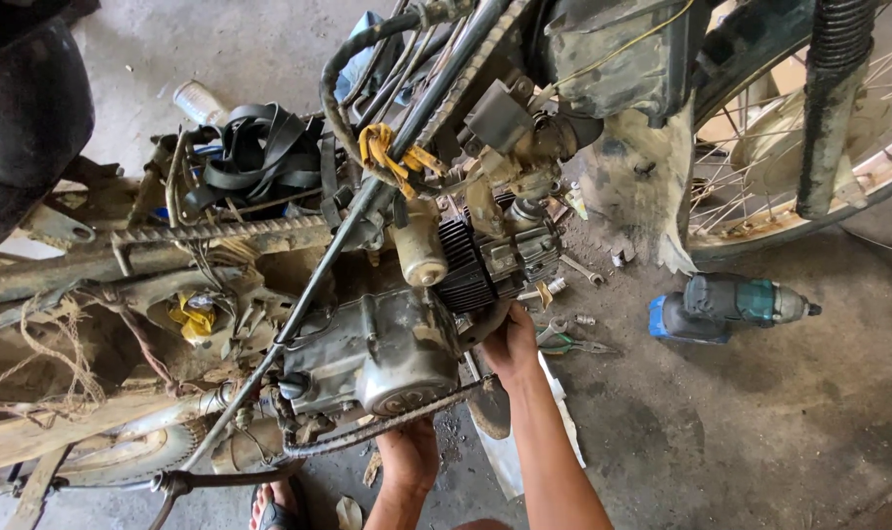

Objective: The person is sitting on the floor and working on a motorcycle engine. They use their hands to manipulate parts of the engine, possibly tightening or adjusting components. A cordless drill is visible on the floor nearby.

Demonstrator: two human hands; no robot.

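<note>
Right hand (512, 344) under the engine (387, 344), left hand (408, 453) beneath the crankcase; finger grip on both unclear.

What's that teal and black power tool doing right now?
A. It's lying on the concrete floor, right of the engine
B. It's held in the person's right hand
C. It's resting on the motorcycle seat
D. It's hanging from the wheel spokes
A: the cordless impact wrench lies untouched on the concrete floor, while the right hand is up against the engine.

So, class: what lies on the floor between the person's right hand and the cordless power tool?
In the head view, pliers and a small socket lie between the right hand and the cordless power tool.
</note>
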